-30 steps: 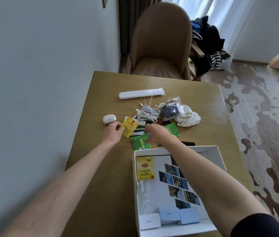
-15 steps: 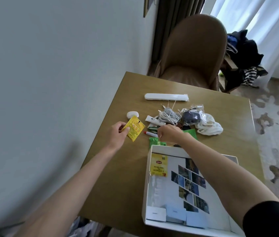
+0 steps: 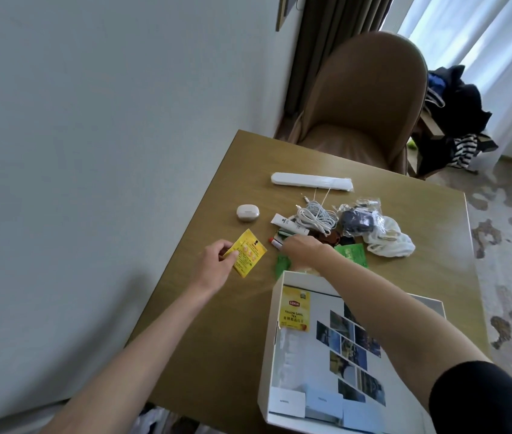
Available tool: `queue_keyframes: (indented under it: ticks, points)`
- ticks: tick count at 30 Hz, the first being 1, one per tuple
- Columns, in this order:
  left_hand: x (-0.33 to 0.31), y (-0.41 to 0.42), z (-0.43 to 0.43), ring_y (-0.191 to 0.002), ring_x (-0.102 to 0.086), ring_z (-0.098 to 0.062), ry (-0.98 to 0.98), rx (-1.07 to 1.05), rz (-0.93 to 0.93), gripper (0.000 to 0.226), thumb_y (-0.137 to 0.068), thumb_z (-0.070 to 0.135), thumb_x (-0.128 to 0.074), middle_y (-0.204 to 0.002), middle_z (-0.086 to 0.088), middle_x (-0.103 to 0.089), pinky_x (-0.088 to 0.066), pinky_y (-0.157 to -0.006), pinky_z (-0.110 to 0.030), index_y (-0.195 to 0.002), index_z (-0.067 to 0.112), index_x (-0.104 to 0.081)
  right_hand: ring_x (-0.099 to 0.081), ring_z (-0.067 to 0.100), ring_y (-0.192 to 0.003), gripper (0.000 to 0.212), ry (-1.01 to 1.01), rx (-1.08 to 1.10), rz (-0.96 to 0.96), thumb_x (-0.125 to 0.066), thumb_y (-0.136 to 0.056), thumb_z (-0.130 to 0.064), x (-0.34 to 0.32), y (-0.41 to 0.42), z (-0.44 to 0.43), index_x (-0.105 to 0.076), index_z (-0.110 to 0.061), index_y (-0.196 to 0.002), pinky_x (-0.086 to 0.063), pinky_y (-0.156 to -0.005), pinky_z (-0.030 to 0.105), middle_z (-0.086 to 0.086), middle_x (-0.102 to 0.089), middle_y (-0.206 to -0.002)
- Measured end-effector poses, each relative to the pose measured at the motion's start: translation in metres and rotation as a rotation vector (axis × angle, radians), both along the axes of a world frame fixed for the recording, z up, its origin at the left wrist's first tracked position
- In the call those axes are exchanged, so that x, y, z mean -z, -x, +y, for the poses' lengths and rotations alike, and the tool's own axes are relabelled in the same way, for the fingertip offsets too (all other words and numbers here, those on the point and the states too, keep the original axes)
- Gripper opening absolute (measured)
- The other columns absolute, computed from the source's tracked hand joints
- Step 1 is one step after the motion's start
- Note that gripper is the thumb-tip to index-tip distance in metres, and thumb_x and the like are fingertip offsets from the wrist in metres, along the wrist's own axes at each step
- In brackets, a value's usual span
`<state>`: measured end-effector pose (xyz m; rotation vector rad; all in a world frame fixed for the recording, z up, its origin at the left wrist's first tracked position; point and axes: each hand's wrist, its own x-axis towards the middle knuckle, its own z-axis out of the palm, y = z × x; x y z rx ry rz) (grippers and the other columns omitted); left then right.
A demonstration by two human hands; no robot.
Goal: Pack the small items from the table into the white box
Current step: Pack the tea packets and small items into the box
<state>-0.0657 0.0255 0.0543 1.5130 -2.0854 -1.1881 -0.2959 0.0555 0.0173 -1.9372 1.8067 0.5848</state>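
Observation:
My left hand pinches a yellow packet just above the table, left of the pile. My right hand reaches over the open white box and its fingertips close on a small red-capped stick at the pile's near edge. A yellow Lipton tea bag lies inside the box at its far left corner. In the pile are green sachets, a white tube, a coiled white cable, a plastic bag with dark items and a white cloth.
A white earbud case and a long white wrapped item lie farther back on the table. A brown chair stands behind the table, with clothes piled to its right. A wall borders the table's left side.
The camera view has shifted left and closer. My left hand has drawn the yellow packet away from the pile toward the left. My right hand stays at the pile's near edge.

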Motion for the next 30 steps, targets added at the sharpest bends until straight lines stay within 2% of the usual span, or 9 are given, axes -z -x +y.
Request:
queue_keyframes:
  ticks: [2,4,6,9,13,18,24,27,30]
  points:
    - [0.0,-0.001,-0.002,-0.068,-0.054,0.002,-0.007,-0.002,-0.006,0.01,-0.093,0.028,-0.056,-0.086,0.008,-0.063,-0.035,-0.048,-0.007,-0.096,0.021,-0.064,-0.058,0.026,-0.107,0.042,0.031,0.174,-0.193,-0.063,-0.091,-0.023,-0.01,0.006,0.0,-0.053,-0.012,-0.13,-0.049,-0.083,0.036,0.009,-0.061,-0.114]
    - [-0.001,0.0,-0.005,-0.068,-0.055,0.001,-0.009,-0.004,0.002,0.01,-0.093,0.028,-0.056,-0.085,0.008,-0.063,-0.036,-0.047,-0.008,-0.096,0.022,-0.064,-0.057,0.027,-0.111,0.03,0.113,0.367,-0.385,-0.059,-0.094,-0.017,-0.027,0.01,0.004,-0.055,-0.009,-0.123,-0.047,-0.088,0.036,0.01,-0.061,-0.118]
    - [-0.006,0.005,-0.006,-0.069,-0.057,-0.001,-0.025,-0.009,0.046,0.013,-0.094,0.027,-0.056,-0.088,0.005,-0.065,-0.038,-0.049,-0.01,-0.1,0.02,-0.065,-0.06,0.027,-0.104,0.024,0.177,0.488,-0.528,-0.054,-0.096,-0.01,-0.048,0.012,0.013,-0.053,-0.009,-0.119,-0.052,-0.086,0.041,0.011,-0.06,-0.113]
    - [-0.019,0.014,-0.007,-0.075,-0.063,-0.01,-0.02,-0.027,0.175,0.019,-0.093,0.023,-0.058,-0.092,-0.003,-0.068,-0.044,-0.054,-0.015,-0.106,0.012,-0.065,-0.064,0.017,-0.091,0.024,0.285,0.555,-0.718,-0.059,-0.093,-0.009,-0.083,0.009,0.036,-0.056,-0.015,-0.116,-0.057,-0.077,0.035,0.004,-0.063,-0.107]
    - [-0.047,0.02,-0.002,-0.074,-0.063,-0.014,0.036,0.015,0.328,0.017,-0.091,0.025,-0.06,-0.087,0.0,-0.068,-0.049,-0.056,-0.02,-0.106,0.019,-0.065,-0.068,0.016,-0.092,0.031,0.542,0.639,-0.899,-0.073,-0.083,-0.011,-0.118,0.003,0.069,-0.063,-0.012,-0.113,-0.059,-0.077,0.032,0.005,-0.067,-0.104]
    - [-0.069,0.033,0.028,-0.063,-0.061,-0.01,-0.063,0.238,0.443,0.017,-0.089,0.02,-0.063,-0.081,-0.005,-0.069,-0.048,-0.048,-0.02,-0.103,0.014,-0.067,-0.068,0.017,-0.093,0.028,0.659,0.688,-0.977,-0.074,-0.083,-0.01,-0.125,0.0,0.112,-0.068,-0.015,-0.109,-0.061,-0.073,0.03,-0.002,-0.066,-0.103]
    - [-0.069,0.045,0.066,-0.068,-0.064,-0.015,-0.266,0.439,0.422,0.019,-0.088,0.023,-0.063,-0.086,-0.01,-0.07,-0.05,-0.049,-0.024,-0.1,0.01,-0.07,-0.064,0.013,-0.085,0.053,0.67,0.71,-0.889,-0.077,-0.079,-0.011,-0.114,-0.002,0.155,-0.059,-0.023,-0.128,-0.061,-0.068,0.029,-0.006,-0.064,-0.104]
    - [-0.065,0.049,0.079,-0.075,-0.066,-0.018,-0.266,0.515,0.312,0.015,-0.089,0.023,-0.063,-0.091,-0.007,-0.069,-0.052,-0.053,-0.024,-0.103,0.019,-0.07,-0.064,0.017,-0.086,0.042,0.605,0.749,-0.868,-0.078,-0.079,-0.019,-0.101,-0.003,0.175,-0.065,-0.025,-0.119,-0.061,-0.068,0.032,-0.004,-0.066,-0.094]
    - [-0.061,0.051,0.086,-0.086,-0.065,-0.02,-0.249,0.572,0.225,0.021,-0.089,0.017,-0.063,-0.1,-0.005,-0.067,-0.052,-0.056,-0.021,-0.11,0.02,-0.066,-0.068,0.02,-0.085,0.03,0.525,0.843,-0.937,-0.078,-0.079,-0.021,-0.084,-0.007,0.189,-0.069,-0.016,-0.107,-0.061,-0.07,0.038,0.003,-0.07,-0.093]
